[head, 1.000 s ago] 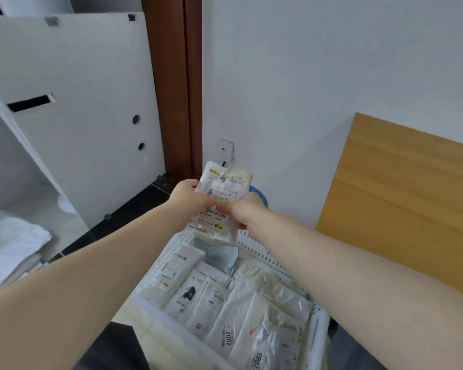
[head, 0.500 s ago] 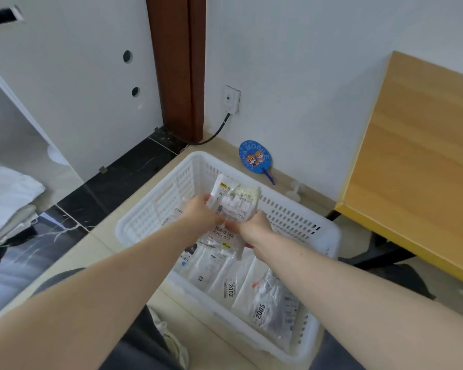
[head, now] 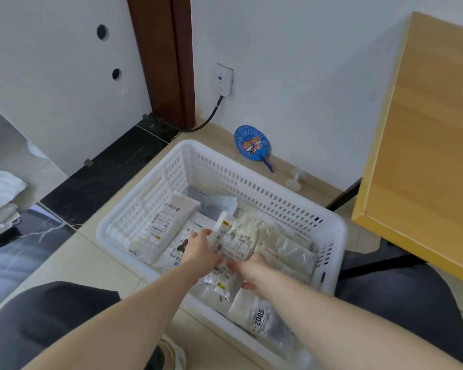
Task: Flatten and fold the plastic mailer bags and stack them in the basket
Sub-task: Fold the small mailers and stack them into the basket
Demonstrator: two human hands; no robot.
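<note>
I'm looking down at a white slotted basket [head: 254, 180] standing on a beige tiled floor [head: 72, 260], close to the corner of the room. A strip of black marble threshold [head: 104, 172] runs along its far left side, below a white panel [head: 51, 84] with two round holes. Next to that panel I see a dark brown door frame [head: 166, 57], then a white wall [head: 305, 62] carrying a socket [head: 223, 78] with a black cable [head: 209, 118] dropping to the floor. A round blue fan [head: 251, 142] leans at the foot of the wall, just behind the basket. At the right, the light wooden counter [head: 425, 129] juts in, its corner hanging near the basket's right rim.

Inside the basket, folded mailer bags [head: 158, 225] lie side by side, one near me marked 2005. Both hands are down in the basket. My left hand [head: 201, 252] pinches the left edge of the folded mailer bag [head: 233, 241] I'm handling, fingers curled round it. My right hand [head: 249, 268] grips its near right edge, thumb underneath. The bag sits low over the others in the middle of the basket; I cannot tell whether it already touches them. My knees in dark trousers [head: 51, 316] frame the basket on either side.
</note>
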